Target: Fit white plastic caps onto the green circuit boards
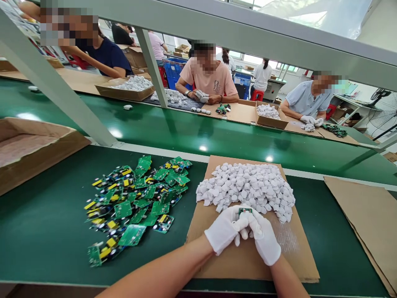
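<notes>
Both my hands wear white gloves and meet over a cardboard sheet (pixel 248 265). My left hand (pixel 228 227) and my right hand (pixel 263 234) are closed together around a small green circuit board (pixel 245 210), whose upper edge shows between the fingers. The gloves hide the rest of it, and whether a white piece is held with it I cannot tell. Just beyond my fingertips lies a heap of small white pieces (pixel 248 184). To the left, a loose pile of green circuit boards (pixel 133 203) with yellow and black components lies on the dark green table (pixel 46 231).
An open cardboard box (pixel 40 161) stands at the left, and flat cardboard (pixel 362 219) lies at the right. A metal frame post (pixel 68 87) rises from the table's back edge. Across the green conveyor belt (pixel 186 134), several co-workers sit with boxes of white pieces (pixel 269 118).
</notes>
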`<state>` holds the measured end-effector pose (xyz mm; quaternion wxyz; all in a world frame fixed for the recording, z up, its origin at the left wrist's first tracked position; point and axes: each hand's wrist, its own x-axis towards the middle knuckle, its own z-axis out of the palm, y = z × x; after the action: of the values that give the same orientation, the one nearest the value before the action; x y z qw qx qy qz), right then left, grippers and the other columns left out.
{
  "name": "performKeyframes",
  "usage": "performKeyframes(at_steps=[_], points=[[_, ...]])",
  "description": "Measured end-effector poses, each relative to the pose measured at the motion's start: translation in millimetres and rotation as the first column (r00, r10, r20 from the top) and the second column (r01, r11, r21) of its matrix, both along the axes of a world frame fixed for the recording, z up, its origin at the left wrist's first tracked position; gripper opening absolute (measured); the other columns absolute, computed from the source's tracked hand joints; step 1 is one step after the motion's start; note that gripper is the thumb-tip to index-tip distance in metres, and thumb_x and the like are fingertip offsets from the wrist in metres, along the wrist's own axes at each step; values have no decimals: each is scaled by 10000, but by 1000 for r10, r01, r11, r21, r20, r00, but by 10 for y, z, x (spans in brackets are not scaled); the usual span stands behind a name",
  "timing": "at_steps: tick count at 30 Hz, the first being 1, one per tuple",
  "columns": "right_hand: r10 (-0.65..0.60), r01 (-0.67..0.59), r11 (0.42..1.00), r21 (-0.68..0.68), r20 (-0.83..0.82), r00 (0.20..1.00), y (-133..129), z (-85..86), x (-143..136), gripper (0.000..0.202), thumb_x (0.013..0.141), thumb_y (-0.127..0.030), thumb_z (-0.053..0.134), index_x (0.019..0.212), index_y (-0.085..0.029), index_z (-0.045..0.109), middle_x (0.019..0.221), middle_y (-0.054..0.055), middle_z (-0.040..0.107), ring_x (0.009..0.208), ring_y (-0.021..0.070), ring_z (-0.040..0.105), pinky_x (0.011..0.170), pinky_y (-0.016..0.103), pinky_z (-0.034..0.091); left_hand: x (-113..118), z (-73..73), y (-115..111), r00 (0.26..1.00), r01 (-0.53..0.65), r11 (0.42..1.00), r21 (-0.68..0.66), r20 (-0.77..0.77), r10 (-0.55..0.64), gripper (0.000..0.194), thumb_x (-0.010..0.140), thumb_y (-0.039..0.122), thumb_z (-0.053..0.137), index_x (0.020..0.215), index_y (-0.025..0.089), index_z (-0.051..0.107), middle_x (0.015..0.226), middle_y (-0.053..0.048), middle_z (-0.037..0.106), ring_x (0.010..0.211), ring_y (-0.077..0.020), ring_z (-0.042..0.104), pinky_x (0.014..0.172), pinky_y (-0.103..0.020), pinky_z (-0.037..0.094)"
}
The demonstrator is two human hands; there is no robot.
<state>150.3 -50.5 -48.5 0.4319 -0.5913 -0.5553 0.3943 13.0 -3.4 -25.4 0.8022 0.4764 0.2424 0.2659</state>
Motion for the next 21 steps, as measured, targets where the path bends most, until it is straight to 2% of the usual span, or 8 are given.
performKeyframes(at_steps=[2, 4, 6, 8, 13, 16, 19, 21], points=[[11, -11, 999, 32, -3, 1000, 0, -1, 6, 443, 878, -508, 413, 1110, -196, 628, 850, 56, 684, 878, 231, 615, 760, 305, 514, -2, 7, -1, 1000, 6, 999, -38, -5, -6, 382, 732, 445, 618, 913, 111, 582, 691, -51, 589, 512, -82, 516, 345, -133, 379], [29, -28, 998, 58, -24, 999, -3, 9, 27, 434, 888, -500, 396, 1099, -204, 633, 1000, 62, 672, 964, 229, 600, 860, 316, 485, -11, 45, 9, 999, 43, 989, -140, 22, -40, 374, 723, 441, 633, 920, 128, 575, 766, -64, 599, 580, -96, 561, 414, -149, 433], [38, -34, 996, 79, -47, 998, -8, 12, 47, 449, 908, -496, 343, 1097, -209, 631, 1076, 60, 653, 1009, 220, 588, 922, 323, 452, -18, 87, 23, 997, 68, 966, -250, 47, -58, 361, 724, 430, 639, 929, 142, 570, 808, -63, 591, 620, -99, 580, 478, -168, 460], [37, -32, 995, 91, -43, 998, -8, -4, 58, 464, 910, -499, 330, 1138, -204, 607, 1114, 66, 637, 1038, 226, 576, 942, 335, 438, -20, 105, 32, 996, 70, 956, -286, 68, -52, 348, 727, 424, 637, 919, 142, 568, 781, -52, 581, 615, -96, 577, 513, -183, 465], [-13, 8, 998, 70, 69, 998, 8, -53, 62, 441, 838, -485, 505, 1160, -196, 593, 1083, 83, 652, 1001, 255, 592, 881, 334, 466, -8, 80, 34, 996, 79, 980, -183, 58, -69, 314, 746, 406, 622, 877, 127, 567, 710, -48, 580, 656, -116, 577, 561, -196, 448], [38, -35, 999, 32, -99, 994, -12, -38, 86, 493, 886, -518, 390, 1218, -190, 549, 1109, 90, 633, 880, 225, 624, 775, 314, 504, -14, 138, 18, 991, 97, 973, -209, 107, -76, 272, 744, 381, 636, 800, 131, 547, 638, -4, 524, 574, -77, 523, 529, -176, 397], [55, -53, 998, 13, -283, 958, -55, -31, 107, 612, 908, -558, 264, 1374, -171, 347, 1064, 115, 638, 690, 184, 620, 563, 280, 496, -69, 293, 8, 982, 118, 958, -262, 172, -74, 229, 771, 361, 603, 796, 138, 554, 683, -3, 540, 605, -88, 539, 573, -199, 409], [28, -20, 999, 28, -322, 946, -74, -40, 97, 649, 910, -556, 254, 1421, -157, 219, 981, 110, 656, 623, 165, 594, 518, 265, 465, -125, 423, 69, 995, 37, 980, -194, 98, -18, 199, 763, 326, 604, 842, 144, 580, 767, -14, 581, 702, -129, 583, 629, -234, 437]])
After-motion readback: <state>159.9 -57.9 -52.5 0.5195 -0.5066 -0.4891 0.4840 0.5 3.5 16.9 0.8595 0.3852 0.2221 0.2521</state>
